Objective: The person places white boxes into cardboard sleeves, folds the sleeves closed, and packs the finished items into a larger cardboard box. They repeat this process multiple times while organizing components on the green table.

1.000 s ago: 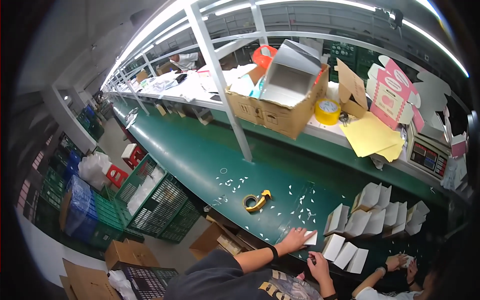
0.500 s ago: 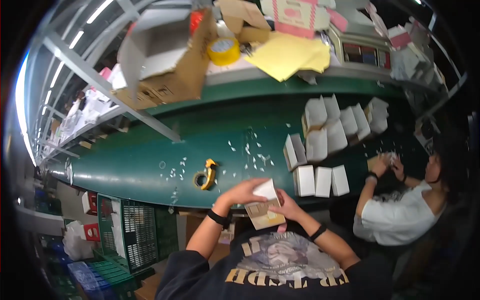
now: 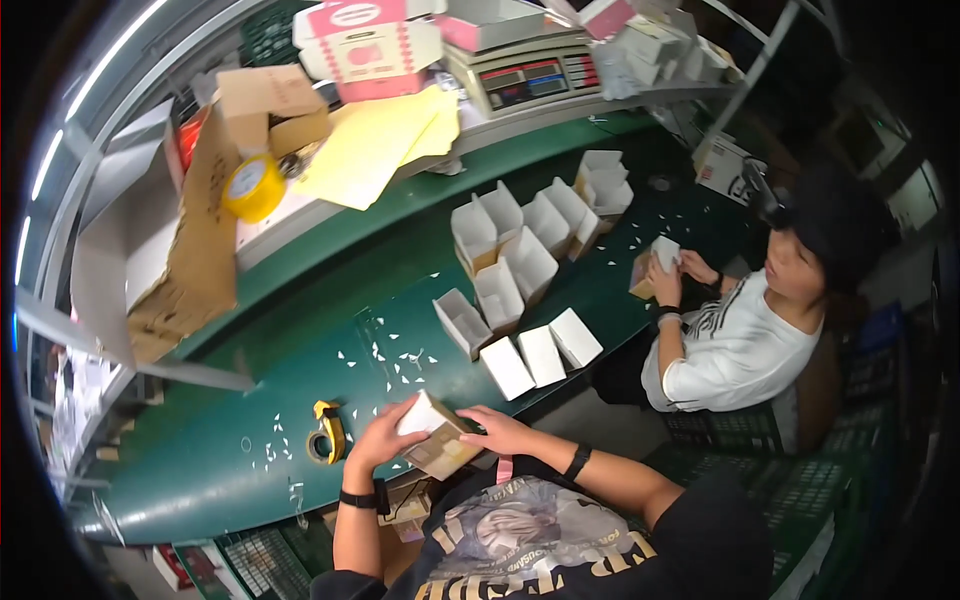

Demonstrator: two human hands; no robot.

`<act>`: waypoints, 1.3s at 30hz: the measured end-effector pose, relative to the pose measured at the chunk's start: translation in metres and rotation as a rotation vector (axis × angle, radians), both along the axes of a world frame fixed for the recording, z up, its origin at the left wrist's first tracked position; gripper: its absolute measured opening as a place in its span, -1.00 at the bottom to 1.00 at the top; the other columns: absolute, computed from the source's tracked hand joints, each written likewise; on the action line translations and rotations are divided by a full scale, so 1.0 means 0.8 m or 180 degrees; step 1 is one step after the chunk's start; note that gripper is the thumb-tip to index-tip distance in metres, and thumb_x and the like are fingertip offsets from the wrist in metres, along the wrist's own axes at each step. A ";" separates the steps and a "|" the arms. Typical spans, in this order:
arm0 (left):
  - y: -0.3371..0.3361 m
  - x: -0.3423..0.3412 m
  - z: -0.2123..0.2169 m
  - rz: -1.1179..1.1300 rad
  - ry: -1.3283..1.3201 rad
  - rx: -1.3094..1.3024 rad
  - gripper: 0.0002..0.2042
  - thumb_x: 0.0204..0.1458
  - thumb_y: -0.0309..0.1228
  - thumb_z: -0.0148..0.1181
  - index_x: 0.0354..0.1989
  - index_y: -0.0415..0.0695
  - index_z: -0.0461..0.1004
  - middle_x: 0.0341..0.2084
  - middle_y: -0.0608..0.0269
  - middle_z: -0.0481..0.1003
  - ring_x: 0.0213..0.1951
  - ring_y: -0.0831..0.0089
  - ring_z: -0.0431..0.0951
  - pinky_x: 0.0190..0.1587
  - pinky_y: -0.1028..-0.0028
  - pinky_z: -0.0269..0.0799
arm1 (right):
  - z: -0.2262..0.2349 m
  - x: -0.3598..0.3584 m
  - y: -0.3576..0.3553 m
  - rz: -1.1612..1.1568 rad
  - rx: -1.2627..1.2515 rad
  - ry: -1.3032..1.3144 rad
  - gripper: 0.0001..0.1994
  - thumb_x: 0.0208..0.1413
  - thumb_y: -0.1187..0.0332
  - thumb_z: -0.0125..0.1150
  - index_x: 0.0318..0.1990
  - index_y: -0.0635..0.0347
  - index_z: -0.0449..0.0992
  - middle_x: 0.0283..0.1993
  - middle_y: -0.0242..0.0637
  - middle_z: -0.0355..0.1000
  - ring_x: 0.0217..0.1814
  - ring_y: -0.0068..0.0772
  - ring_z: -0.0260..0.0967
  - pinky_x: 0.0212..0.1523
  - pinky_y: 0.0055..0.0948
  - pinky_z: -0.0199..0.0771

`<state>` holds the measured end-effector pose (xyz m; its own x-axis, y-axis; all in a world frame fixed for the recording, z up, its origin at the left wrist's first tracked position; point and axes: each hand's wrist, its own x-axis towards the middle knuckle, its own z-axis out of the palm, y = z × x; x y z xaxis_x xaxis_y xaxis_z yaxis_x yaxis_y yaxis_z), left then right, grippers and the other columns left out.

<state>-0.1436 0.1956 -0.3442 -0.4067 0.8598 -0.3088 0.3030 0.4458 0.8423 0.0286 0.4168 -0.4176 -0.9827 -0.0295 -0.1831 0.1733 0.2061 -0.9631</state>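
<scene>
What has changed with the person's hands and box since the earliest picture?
The right hand, then apart from the box, now holds it with the left hand. The box moved toward the person, now showing brown. The tape dispenser and open boxes stayed put.

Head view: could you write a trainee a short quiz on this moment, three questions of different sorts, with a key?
1. Which thing lies on the green table, left of the person's left hand? A) weighing scale B) tape dispenser C) pink carton
2. True or false: the right hand is well away from the small box.
3. Fill in: on the shelf, the tape roll sits between a large open carton and some yellow ____.

Key: 1. B; 2. False, both hands are on it; 3. sheets.
</scene>
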 end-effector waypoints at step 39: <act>-0.097 -0.096 -0.104 0.0374 -0.1082 -0.0902 -0.19 -0.17 -0.12 0.43 0.27 -0.16 0.22 0.09 0.06 0.42 0.08 0.25 0.42 0.14 0.41 0.28 | 0.136 0.034 0.092 -0.1850 -0.0604 0.0861 -0.14 -0.12 0.00 0.40 0.25 0.28 0.13 0.16 -0.09 0.24 0.22 -0.20 0.22 0.26 -0.27 0.17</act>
